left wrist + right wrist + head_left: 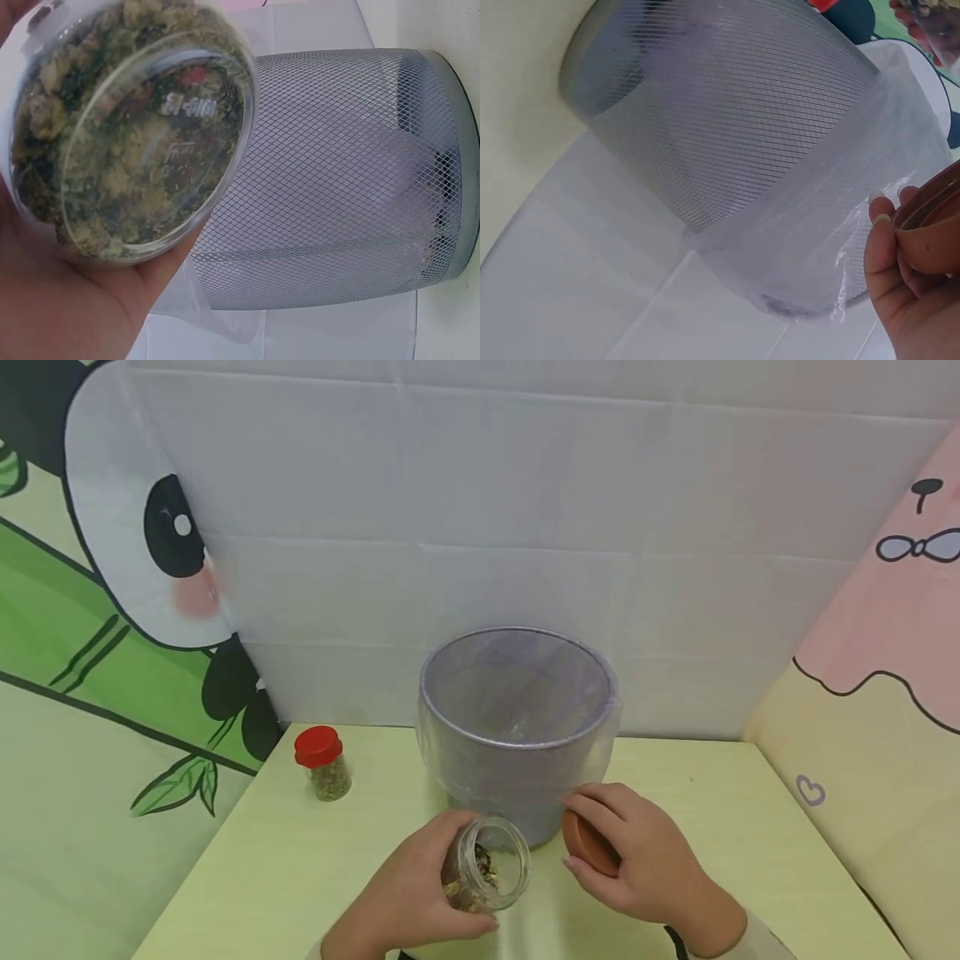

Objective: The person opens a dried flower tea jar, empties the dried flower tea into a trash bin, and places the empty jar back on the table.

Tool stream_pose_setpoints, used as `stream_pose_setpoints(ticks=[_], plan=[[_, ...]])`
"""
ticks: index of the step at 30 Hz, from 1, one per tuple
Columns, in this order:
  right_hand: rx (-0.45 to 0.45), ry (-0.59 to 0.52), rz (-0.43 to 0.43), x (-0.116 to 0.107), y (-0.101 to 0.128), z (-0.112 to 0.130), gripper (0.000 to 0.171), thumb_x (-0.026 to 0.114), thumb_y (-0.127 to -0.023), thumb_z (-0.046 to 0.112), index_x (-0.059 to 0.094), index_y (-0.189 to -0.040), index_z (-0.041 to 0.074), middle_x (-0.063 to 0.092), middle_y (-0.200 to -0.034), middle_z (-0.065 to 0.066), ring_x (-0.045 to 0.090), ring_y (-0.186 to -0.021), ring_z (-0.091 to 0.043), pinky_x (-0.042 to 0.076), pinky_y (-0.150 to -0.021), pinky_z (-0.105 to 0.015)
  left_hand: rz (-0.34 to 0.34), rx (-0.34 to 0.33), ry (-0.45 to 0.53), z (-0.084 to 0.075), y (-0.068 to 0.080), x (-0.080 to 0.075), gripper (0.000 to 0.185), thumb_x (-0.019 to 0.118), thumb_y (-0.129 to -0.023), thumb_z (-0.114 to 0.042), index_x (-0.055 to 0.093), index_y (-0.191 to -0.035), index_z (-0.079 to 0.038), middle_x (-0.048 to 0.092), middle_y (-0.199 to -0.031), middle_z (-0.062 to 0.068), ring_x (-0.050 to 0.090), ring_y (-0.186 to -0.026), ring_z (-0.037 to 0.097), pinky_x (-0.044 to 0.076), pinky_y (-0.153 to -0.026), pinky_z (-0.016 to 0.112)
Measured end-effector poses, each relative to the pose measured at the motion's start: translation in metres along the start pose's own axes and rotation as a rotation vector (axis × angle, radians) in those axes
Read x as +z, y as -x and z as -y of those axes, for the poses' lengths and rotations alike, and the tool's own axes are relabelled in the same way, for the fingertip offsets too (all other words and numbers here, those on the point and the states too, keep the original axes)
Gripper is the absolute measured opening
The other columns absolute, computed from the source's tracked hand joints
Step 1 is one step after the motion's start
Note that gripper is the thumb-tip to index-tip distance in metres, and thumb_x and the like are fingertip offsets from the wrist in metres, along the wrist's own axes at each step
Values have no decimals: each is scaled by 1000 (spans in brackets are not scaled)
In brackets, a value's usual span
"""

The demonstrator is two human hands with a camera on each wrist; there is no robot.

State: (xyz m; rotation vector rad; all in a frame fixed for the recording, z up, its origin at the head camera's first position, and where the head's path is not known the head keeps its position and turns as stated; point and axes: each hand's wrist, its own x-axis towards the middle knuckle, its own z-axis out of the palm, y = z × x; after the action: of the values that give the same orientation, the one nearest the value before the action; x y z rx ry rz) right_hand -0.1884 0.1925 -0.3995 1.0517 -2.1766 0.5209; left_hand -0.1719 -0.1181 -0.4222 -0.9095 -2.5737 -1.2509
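While the mesh bin [517,727] with its clear liner stands at the frame's centre on the table [300,868], the left hand [408,897] at lower centre curls around an open glass jar [487,864] of dried bits, tilted. Just right, the right hand [637,856] grips a brown lid [588,843]. A red-capped jar [322,762] stands left of centre.

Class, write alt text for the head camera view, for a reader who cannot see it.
A left hand holds an open clear glass jar of dried herbs tilted; the right hand holds a brown round lid. Behind stands a grey mesh bin lined with clear plastic.
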Motion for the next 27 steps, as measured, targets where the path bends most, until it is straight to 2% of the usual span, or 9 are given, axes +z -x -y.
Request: stream_pose_setpoints(ticks=[4, 10, 14, 20, 27], plan=[[-12, 17, 70, 0, 4, -4, 48, 68, -94, 48, 68, -131, 17, 64, -124, 2, 63, -100, -15, 58, -76, -38, 4, -6, 18, 0, 0, 0, 92, 98, -61, -48, 50, -138, -37, 58, -127, -22, 60, -110, 5, 53, -96, 36], [-38, 42, 165, 9, 16, -8, 51, 76, -88, 46, 67, -129, 17, 63, -122, 3, 62, -99, -13, 57, -75, -36, -13, 31, 15, 2, -1, 0, 92, 99, -61, -45, 51, -139, -33, 58, -128, -19, 61, -109, 7, 54, -95, 36], [-27, 49, 215, 16, 24, -12, 52, 74, -90, 48, 66, -131, 18, 63, -122, 4, 61, -100, -12, 56, -77, -35, -11, 31, 18, 3, 0, 1, 93, 99, -61, -43, 50, -139, -35, 58, -129, -19, 61, -111, 7, 54, -96, 36], [15, 68, 221, 27, 32, -20, 49, 73, -91, 47, 67, -129, 18, 63, -121, 5, 61, -99, -12, 56, -76, -35, -37, 14, 35, 4, 1, -1, 93, 99, -61, -47, 49, -140, -40, 58, -129, -21, 61, -110, 6, 54, -95, 35], [112, 100, 234, 33, 41, -31, 50, 80, -85, 43, 69, -127, 18, 64, -118, 7, 60, -94, -9, 55, -70, -33, -84, 37, 69, 4, 1, -3, 93, 100, -60, -40, 51, -140, -35, 60, -128, -16, 62, -110, 9, 54, -94, 36]])
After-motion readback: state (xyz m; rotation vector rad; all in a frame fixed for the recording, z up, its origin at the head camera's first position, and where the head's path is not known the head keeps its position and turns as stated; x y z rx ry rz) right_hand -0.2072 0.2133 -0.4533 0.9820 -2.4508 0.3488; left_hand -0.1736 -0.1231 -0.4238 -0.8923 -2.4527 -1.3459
